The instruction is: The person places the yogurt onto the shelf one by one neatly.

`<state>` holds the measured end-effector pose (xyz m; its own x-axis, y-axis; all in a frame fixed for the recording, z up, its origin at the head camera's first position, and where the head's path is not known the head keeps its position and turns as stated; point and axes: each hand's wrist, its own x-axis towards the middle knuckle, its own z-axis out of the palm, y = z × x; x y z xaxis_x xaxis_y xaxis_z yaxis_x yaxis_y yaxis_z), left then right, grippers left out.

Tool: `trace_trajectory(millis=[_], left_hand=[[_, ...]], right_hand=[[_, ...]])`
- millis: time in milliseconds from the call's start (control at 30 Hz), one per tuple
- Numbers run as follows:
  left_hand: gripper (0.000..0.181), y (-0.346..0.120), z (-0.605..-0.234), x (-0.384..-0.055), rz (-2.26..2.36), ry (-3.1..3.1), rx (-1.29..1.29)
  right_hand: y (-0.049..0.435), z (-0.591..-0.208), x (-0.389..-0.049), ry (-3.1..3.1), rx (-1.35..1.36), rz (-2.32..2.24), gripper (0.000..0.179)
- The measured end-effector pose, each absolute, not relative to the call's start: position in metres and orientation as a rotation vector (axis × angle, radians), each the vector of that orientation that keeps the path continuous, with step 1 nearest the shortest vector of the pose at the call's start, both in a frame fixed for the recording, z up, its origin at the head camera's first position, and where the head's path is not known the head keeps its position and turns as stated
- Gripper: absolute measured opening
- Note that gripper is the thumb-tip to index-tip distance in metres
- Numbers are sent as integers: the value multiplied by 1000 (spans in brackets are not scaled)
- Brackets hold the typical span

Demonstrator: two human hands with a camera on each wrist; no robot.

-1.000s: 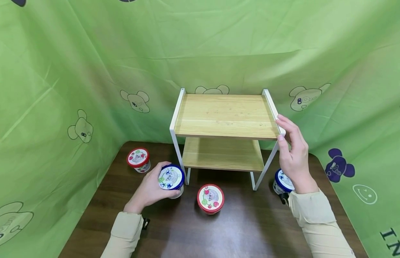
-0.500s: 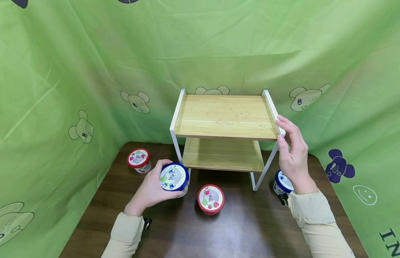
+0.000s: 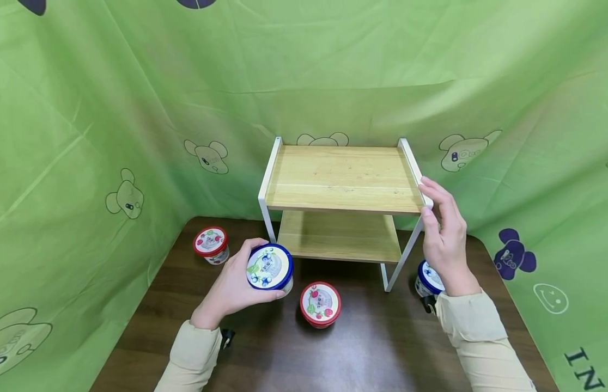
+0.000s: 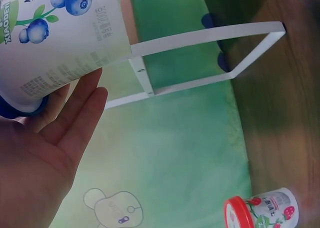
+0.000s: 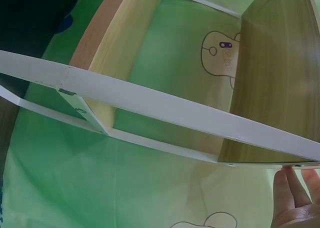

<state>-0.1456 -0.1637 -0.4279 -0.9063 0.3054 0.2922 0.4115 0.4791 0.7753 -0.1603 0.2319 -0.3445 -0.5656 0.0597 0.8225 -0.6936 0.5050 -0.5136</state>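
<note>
My left hand (image 3: 233, 287) grips a blue-lidded tub with blueberries printed on it (image 3: 269, 266), fingers and thumb round its side, held in front of the shelf's left leg. The left wrist view shows the white side of this blueberry tub (image 4: 60, 38) close up. At the right, my right hand (image 3: 446, 234) rests its fingers and thumb on the white frame at the top front corner of a two-tier wooden shelf (image 3: 345, 177). In the right wrist view, the fingertips (image 5: 286, 183) touch the frame's edge from outside.
A red-lidded tub (image 3: 320, 304) stands on the dark table (image 3: 284, 359) before the shelf. Another red-lidded tub (image 3: 211, 243) is at the back left. A second blue-lidded tub (image 3: 429, 279) sits at the right, partly behind the right wrist. Green cloth (image 3: 343, 65) hangs behind.
My left hand has moved a little right and upward in the head view, carrying the blueberry tub. The right hand stays on the shelf corner.
</note>
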Motion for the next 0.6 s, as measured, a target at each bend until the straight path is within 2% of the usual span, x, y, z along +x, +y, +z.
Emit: trace_trajectory(millis=[600], left_hand=[[98, -155, -405, -146, -1446, -2552, -713]], right_hand=[[231, -343, -162, -1891, 518, 1133, 32]])
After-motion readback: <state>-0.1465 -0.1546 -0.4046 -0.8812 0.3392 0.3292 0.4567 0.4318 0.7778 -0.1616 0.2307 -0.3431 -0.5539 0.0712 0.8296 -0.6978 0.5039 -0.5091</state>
